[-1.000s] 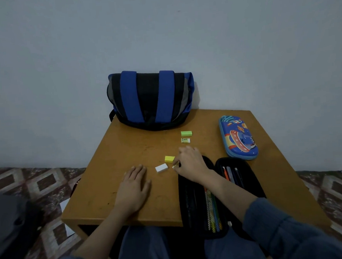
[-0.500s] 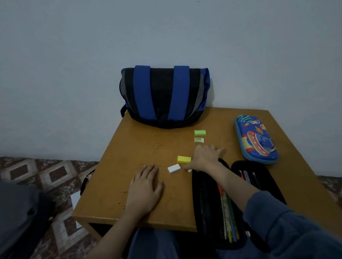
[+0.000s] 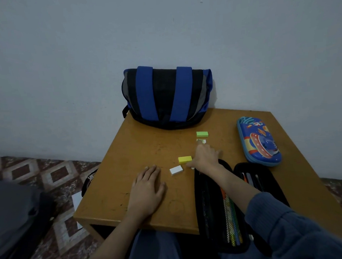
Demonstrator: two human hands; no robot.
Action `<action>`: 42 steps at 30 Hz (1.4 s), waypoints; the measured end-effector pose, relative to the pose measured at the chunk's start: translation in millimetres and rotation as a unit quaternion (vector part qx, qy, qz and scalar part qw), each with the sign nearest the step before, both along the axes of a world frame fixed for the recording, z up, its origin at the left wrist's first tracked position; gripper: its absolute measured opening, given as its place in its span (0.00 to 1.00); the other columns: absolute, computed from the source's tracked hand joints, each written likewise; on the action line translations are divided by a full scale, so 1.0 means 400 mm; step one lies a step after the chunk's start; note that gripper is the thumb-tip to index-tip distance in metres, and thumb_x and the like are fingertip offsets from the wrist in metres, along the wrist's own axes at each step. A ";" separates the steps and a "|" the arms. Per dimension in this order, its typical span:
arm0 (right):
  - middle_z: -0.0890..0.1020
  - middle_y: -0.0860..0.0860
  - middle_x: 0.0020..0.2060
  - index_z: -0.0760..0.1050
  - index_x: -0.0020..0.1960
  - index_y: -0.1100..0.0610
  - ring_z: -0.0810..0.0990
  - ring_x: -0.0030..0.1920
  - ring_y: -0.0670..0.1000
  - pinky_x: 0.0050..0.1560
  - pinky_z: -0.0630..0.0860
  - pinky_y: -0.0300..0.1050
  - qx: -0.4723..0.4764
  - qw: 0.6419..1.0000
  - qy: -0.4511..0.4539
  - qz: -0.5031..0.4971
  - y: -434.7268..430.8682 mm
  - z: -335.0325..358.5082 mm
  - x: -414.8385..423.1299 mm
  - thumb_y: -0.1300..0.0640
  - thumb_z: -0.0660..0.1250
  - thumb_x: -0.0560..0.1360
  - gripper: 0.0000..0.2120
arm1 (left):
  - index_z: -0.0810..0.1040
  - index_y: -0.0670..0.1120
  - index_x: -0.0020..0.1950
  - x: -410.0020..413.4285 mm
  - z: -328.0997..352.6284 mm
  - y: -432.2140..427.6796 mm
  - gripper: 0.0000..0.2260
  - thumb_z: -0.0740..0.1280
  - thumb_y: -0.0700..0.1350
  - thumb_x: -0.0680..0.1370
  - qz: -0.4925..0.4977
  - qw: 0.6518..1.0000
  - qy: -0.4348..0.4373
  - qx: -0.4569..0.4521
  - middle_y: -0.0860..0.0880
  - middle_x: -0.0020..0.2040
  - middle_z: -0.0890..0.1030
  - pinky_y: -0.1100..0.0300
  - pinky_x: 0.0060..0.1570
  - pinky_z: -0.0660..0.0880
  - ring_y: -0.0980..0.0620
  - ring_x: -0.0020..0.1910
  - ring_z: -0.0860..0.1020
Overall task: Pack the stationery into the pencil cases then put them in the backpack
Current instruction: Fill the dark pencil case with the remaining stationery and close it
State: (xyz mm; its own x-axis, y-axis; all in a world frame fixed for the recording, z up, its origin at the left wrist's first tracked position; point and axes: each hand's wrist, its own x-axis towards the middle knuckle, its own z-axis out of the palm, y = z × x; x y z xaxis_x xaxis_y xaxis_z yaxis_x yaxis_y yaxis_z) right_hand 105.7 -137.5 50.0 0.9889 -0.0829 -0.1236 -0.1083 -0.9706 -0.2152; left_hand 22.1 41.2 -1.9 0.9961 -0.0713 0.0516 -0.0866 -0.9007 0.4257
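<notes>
Neither hand is gripping anything: my left hand (image 3: pixel 147 187) is lying flat and open, my right hand (image 3: pixel 205 157) is spreading its fingers toward the erasers.

Going left to right: I am seeing the white block eraser (image 3: pixel 176 170) and yellow block eraser (image 3: pixel 185 159) just left of the right hand, the small pale eraser (image 3: pixel 201 141) at its fingertips, the green block eraser (image 3: pixel 202 134) just beyond, long axis running sideways. Right hand is nearer. Open black zip pencil case (image 3: pixel 221 206) is lying beneath that wrist, overhanging the wooden table's (image 3: pixel 147 142) near edge; bare wood is surrounding the erasers.

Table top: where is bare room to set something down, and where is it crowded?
Bare: the left strip of the table, between backpack and left hand; also between the blue pencil case and erasers. Crowded: around the right hand, among erasers and the open black case.
</notes>
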 end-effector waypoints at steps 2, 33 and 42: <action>0.73 0.59 0.60 0.63 0.66 0.60 0.73 0.60 0.60 0.62 0.70 0.58 0.020 1.000 -0.020 0.013 -0.005 0.000 0.000 0.49 0.76 0.65 0.37 | 0.56 0.52 0.76 0.000 0.000 0.000 0.25 0.54 0.56 0.80 0.000 1.000 0.000 0.001 0.55 0.76 0.56 0.55 0.73 0.49 0.55 0.75 0.51; 0.70 0.53 0.64 0.63 0.70 0.52 0.68 0.65 0.52 0.62 0.65 0.44 0.165 0.979 -0.058 0.108 -0.200 0.063 -0.193 0.49 0.75 0.67 0.36 | 0.78 0.47 0.49 -0.019 0.076 -0.083 0.07 0.64 0.48 0.77 0.022 0.991 -0.082 -0.106 0.52 0.44 0.75 0.53 0.52 0.74 0.53 0.45 0.74; 0.73 0.51 0.58 0.65 0.67 0.53 0.72 0.59 0.51 0.60 0.68 0.46 0.128 0.979 -0.060 0.149 -0.200 0.046 -0.223 0.47 0.74 0.66 0.34 | 0.71 0.50 0.35 -0.093 0.124 -0.233 0.14 0.67 0.58 0.73 -0.097 0.988 0.089 -0.082 0.56 0.30 0.73 0.65 0.26 0.64 0.60 0.28 0.70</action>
